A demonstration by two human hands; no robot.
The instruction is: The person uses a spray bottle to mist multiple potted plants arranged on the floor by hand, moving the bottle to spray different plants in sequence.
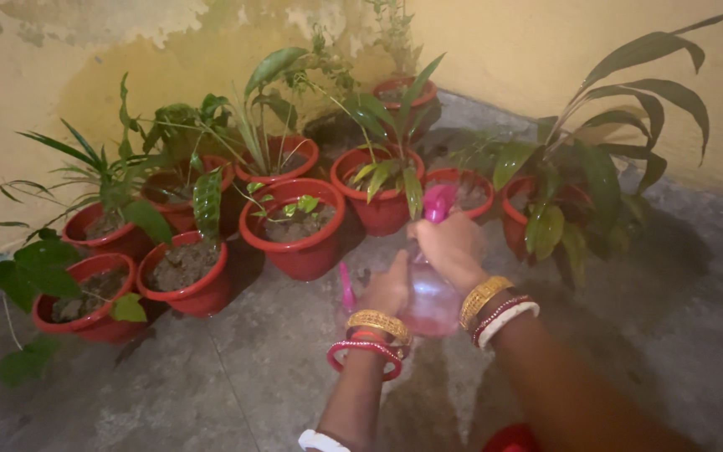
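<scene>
Left hand (388,289) cupping pink spray bottle (430,293) base, fingers wrapping body; right hand (452,245) clamping pink nozzle top (438,202). Bottle hovering above floor, near red pots (294,238). Best keeping bottle upright, nozzle aiming at soil.

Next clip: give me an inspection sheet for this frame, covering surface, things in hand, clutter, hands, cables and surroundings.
Surface: grey concrete floor, stained with darker damp-looking patches.
Things in hand: translucent pink plastic spray bottle with a magenta trigger head, held upright in front of the pots.
Clutter: round red plastic pots with soil and green leafy plants, grouped in the corner.
Hands: left hand grips the bottle's side; right hand clasps its neck; both wrists wear bangles.
Cables: nothing seen.
Surroundings: yellow plastered walls, paint peeling at upper left.
</scene>
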